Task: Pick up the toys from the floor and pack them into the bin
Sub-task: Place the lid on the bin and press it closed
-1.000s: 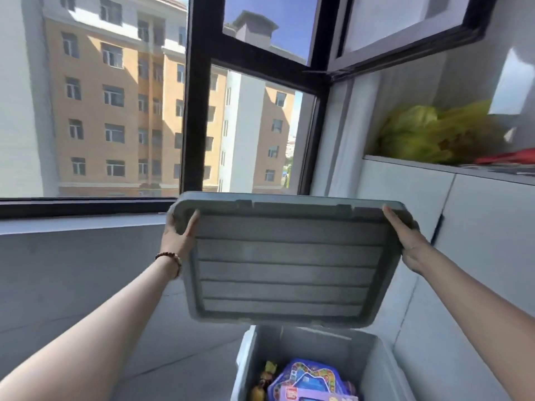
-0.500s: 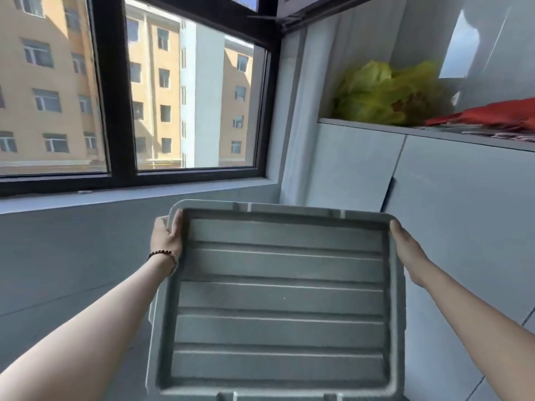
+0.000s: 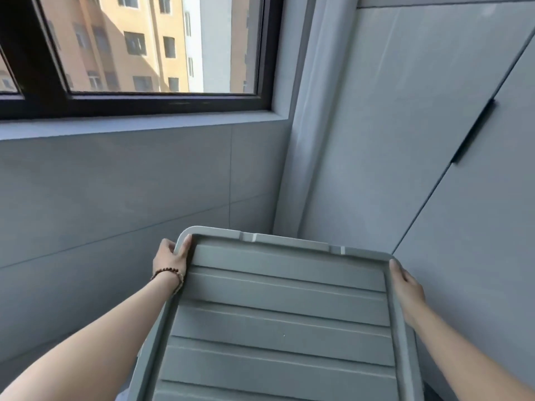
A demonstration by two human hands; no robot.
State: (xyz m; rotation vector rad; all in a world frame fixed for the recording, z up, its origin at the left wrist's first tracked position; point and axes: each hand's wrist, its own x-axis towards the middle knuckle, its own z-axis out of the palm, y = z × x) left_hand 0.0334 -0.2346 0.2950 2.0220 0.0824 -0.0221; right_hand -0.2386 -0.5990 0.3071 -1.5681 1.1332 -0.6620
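Note:
A grey ribbed bin lid [image 3: 278, 314] fills the lower middle of the head view, lying nearly flat and covering the bin and the toys beneath, which are hidden. My left hand [image 3: 170, 256], with a bead bracelet at the wrist, grips the lid's far left corner, thumb over the rim. My right hand [image 3: 406, 285] holds the lid's right edge, fingers wrapped along the rim.
A grey tiled wall [image 3: 115, 198] and window sill [image 3: 139, 125] rise just behind the lid. A dark-framed window [image 3: 150, 47] is above. Grey cabinet doors [image 3: 434, 140] stand close on the right, with a dark handle slot [image 3: 472, 131].
The lid has come down from in front of the window to low and nearly flat over the bin. The toys seen earlier are now covered. My view has tilted downward.

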